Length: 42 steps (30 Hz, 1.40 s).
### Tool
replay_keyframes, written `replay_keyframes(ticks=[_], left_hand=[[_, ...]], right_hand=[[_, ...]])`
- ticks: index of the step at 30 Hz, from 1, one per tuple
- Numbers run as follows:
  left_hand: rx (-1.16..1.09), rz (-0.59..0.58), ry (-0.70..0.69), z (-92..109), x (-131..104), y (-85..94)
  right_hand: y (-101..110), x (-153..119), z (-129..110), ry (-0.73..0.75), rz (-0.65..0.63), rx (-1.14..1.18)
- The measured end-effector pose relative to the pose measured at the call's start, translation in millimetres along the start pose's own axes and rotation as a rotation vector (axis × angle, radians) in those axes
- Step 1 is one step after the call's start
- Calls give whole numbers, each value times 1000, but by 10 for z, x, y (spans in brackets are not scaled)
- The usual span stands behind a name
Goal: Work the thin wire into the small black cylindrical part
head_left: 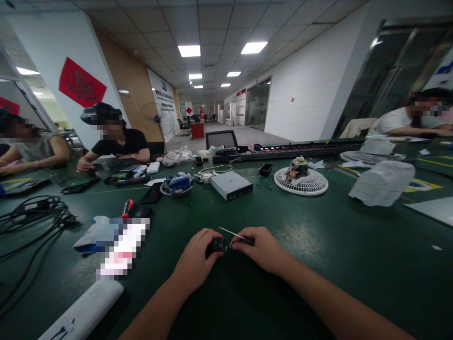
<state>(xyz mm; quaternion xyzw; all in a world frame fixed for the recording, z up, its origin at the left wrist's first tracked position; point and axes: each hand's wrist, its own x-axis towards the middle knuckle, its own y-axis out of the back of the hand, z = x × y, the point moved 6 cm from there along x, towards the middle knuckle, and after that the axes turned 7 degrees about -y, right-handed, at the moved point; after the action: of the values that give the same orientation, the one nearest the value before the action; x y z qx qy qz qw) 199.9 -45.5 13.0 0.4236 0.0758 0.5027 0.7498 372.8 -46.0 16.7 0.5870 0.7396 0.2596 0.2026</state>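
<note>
My left hand (200, 257) is closed around a short black cylindrical part (219, 244), its open round end turned toward the right. Close beside it, my right hand (264, 248) is closed on a thin screwdriver (234, 233) whose metal shaft points up and left, above the cylinder. A tiny dark piece (231, 245) shows at the right thumb and fingertip, too small to name. A narrow gap separates the two hands. Both are held over the green table (233, 302).
Ahead lie a disc drive (231, 185), a bowl of blue cloth (177, 183) and a white fan grille with motor (300, 181). Left are black cables (33, 212), a red-handled tool (127, 208) and a white case (85, 311). A white plastic housing (384, 182) stands right. Other people sit around.
</note>
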Motion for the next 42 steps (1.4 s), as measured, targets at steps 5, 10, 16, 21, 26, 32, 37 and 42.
replay_keyframes(ticks=[5,10,16,21,26,32,37,42], left_hand=[[-19,-45,-3,75,-7,-92],[-76,-88,-8,133,-12,-131],[-95,-118,-70,193,-33,-132],[-142,-75,-93,240,-34,-97],[-134,68,-25,155,-17,-47],[-17,234,135,-133,-24,130],[-19,270,218,-251,-31,212],[-17,217,163,-189,-13,170]], right_hand=[[-8,4,3,22,74,53],[21,9,55,-55,100,22],[-48,21,91,-101,-26,98],[-129,37,118,-155,-85,242],[-103,26,53,-65,-12,258],[136,-22,-61,61,177,-62],[173,-18,-80,167,173,-272],[146,-34,-89,215,193,-373]])
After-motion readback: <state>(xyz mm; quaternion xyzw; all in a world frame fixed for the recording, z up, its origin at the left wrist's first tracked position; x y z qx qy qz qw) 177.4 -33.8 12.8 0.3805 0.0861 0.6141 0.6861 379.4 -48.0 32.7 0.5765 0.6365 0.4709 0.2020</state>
